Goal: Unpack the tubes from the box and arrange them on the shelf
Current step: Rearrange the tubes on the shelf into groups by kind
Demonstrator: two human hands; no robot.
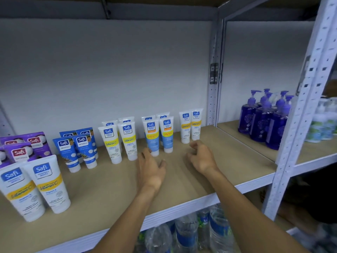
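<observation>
On the shelf (pixel 109 189), the upright blue tube (pixel 152 137) stands at twelve o'clock just beyond the left hand (pixel 151 168), farther from the right hand (pixel 200 157); both seem loosely curled, holding nothing

We see glossy plastic tubes (pixel 127 141) on a matt, wood-look shelf (pixel 102 189). The frame (pixel 291 143) looks like painted, perforated metal. We note translucent purple plastic pump bottles (pixel 262 117) with a shine.
</observation>
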